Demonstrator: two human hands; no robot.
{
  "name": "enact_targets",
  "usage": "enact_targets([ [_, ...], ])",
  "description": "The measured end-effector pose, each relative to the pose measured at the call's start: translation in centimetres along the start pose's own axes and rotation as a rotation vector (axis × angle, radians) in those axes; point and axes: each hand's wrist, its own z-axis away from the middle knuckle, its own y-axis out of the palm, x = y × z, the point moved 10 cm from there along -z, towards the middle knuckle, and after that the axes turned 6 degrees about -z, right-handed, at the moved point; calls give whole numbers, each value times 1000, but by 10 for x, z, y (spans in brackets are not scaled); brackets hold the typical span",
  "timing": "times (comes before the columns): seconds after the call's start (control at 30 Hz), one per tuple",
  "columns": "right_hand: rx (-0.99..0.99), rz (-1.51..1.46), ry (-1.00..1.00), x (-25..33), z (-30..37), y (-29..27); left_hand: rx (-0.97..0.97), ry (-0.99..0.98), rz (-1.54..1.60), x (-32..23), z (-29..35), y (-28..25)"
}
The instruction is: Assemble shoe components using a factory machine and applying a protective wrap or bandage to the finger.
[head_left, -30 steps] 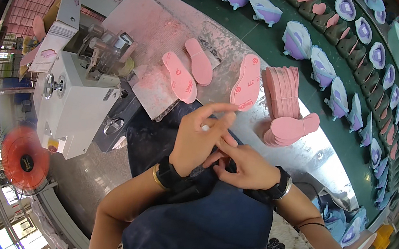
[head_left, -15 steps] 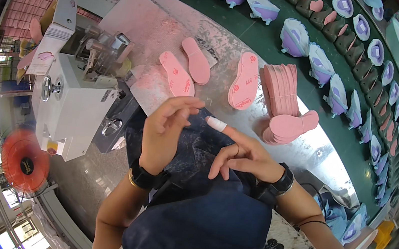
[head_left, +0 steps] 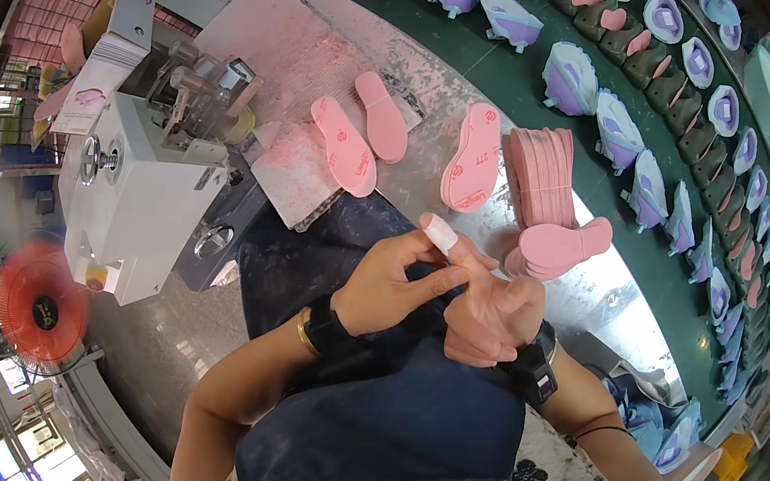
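Observation:
My two hands meet over the dark blue apron (head_left: 295, 258) on my lap. My left hand (head_left: 384, 284) is closed round the index finger of my right hand (head_left: 496, 321), its thumb pressed near the finger's base. White tape (head_left: 441, 236) wraps that index finger, which points up and left; the other right fingers curl in toward the palm, with nothing seen in them. Beyond the hands lie two pink insoles, one printed (head_left: 344, 148) and one plain (head_left: 382, 118). Another printed pink insole (head_left: 471, 159) rests farther right, beside a banded stack of pink insoles (head_left: 544, 174) and a smaller pile (head_left: 564, 248).
A white machine (head_left: 142, 199) with metal rollers stands at left, an orange-red fan (head_left: 43, 307) below it. Pink dust covers part of the metal table (head_left: 412, 181). Past its curved edge, a green conveyor (head_left: 486, 64) carries purple-and-white shoe uppers (head_left: 572, 75) and dark moulds (head_left: 663, 83).
My left hand has moved right and taken hold of the taped right index finger. My right hand has turned palm-up, its other fingers curling. The insoles lie as before.

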Motion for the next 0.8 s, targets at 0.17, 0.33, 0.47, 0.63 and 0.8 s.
enact_targets([
  [0.17,-31,-10,36,-6,5,0,31,53,49,-3,-3,5],
  [0.33,-45,-22,54,-10,10,-10,74,103,-120,-20,-5,8],
  [0.47,-101,54,86,-14,5,-12,10,139,-96,-33,-6,5],
  [0.63,-211,404,165,-18,2,-22,31,-77,92,-17,-4,11],
  [0.8,-184,329,170,-17,5,-15,-48,31,-26,-42,2,-16],
])
